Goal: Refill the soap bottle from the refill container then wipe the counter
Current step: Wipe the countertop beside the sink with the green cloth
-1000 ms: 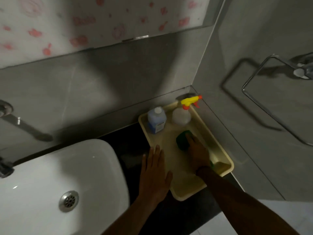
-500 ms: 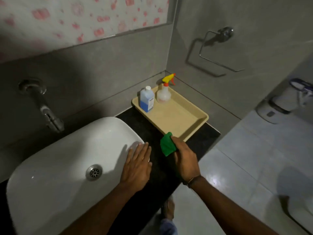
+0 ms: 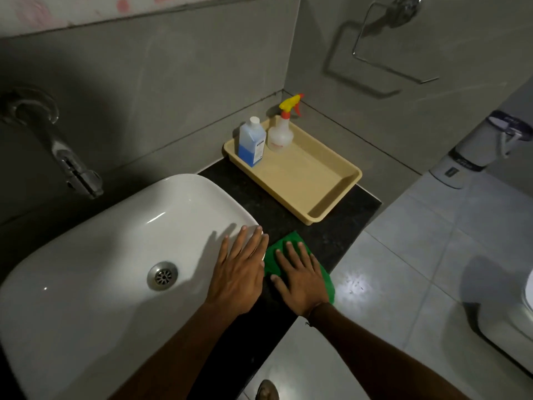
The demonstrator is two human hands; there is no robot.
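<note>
The green cloth (image 3: 300, 269), pinched up off the counter (image 3: 340, 235) half a second ago, now lies spread under the flat, open-fingered right hand (image 3: 301, 280). The left hand (image 3: 240, 272) rests flat on the basin (image 3: 121, 249) rim. Beyond, the beige tray (image 3: 314, 183) holds 2 bottles: the blue refill container (image 3: 251, 142) and the spray bottle (image 3: 281, 131).

Black counter (image 3: 340, 226) bears basin (image 3: 115, 255), tray (image 3: 331, 203), cloth (image 3: 326, 278).

The sink (image 3: 115, 255) sits left on the counter (image 3: 340, 226); the tray (image 3: 331, 194) lies right, toward the corner. In the tray's back end stand the refill container (image 3: 251, 144) and, right of it, the spray bottle (image 3: 281, 131), seemingly touching.
</note>
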